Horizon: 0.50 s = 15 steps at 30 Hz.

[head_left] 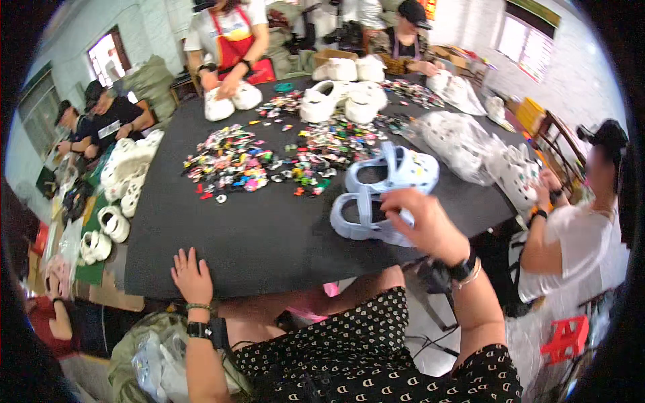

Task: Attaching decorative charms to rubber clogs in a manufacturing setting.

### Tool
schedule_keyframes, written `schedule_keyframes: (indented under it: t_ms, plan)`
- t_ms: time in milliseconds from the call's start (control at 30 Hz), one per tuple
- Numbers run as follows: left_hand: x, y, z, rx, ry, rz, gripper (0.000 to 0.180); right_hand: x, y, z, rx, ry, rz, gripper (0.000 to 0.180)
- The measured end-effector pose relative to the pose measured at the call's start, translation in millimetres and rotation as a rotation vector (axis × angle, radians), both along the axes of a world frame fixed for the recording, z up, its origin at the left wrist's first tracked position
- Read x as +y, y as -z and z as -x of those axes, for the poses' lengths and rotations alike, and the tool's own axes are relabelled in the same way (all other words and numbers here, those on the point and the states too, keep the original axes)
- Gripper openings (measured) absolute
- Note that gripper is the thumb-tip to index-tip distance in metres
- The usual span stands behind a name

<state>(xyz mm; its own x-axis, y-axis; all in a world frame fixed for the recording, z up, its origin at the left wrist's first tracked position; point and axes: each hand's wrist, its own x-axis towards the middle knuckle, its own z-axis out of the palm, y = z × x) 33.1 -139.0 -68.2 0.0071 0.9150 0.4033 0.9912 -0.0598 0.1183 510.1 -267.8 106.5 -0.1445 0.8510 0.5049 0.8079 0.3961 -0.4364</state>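
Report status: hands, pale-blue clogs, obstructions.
Left hand open on flat black tabletop. Right hand over nearer pale-blue, strapped, plastic-looking clog, partly hiding it; grip unclear. Small multicoloured pieces heaped beyond.

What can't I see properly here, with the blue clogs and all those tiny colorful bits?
- Head view: part of the near blue clog's toe, covered by the right hand.
- Head view: whether the right hand's fingertips hold a little piece; they're curled and blurred.
- Head view: each shape in the left pile of colorful pieces, too small and jumbled.
- Head view: exactly what's inside the clear plastic bag, hidden by shiny, crinkly plastic.
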Motion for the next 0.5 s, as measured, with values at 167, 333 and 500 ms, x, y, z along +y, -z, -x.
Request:
schedule_keyframes:
  t_ms: [167,333,500]
  plan:
    - [1.7,-4.9,-12.4,-0.03,0.011,0.042,0.045,16.0,-14.1,-81.7,-0.149,0.195,0.067,0.026]
    - [-1.4,-9.1,-13.9,-0.048,-0.025,0.091,0.045,65.6,17.2,-83.6,-0.354,0.271,0.467,0.101]
    - [-4.1,-10.8,-11.9,-0.061,-0.044,0.092,0.044,89.8,25.8,-44.0,-0.608,0.363,0.504,0.103]
